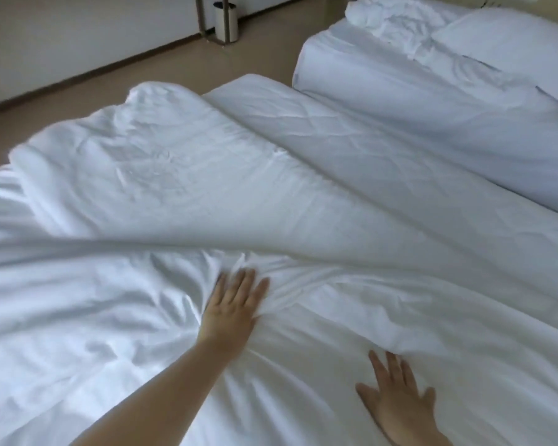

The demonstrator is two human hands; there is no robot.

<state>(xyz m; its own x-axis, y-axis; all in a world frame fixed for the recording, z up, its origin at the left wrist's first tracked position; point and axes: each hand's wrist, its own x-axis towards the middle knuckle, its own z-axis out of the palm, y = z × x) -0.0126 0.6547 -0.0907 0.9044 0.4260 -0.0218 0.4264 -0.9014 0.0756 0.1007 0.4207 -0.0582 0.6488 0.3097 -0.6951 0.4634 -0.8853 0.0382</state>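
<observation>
Smoothing seems the step in hand: the crumpled white cotton sheet point(149, 175) lies across the quilted white mattress point(319, 123), baring its far corner, and the left hand point(231, 305) and right hand point(397, 397) press flat on it — fingers straight, gripping nothing. Next, the ridge bunched at the left fingertips point(250, 278) wants sweeping outward.

One head-worn wide-angle view looks forward and down from above the near edge of the bed point(335, 130), close over the white duvet point(142, 188). It faces across the bed's far corner to the floor point(174, 67), the wall point(78, 27) and a second bed point(384, 91) at upper right.
</observation>
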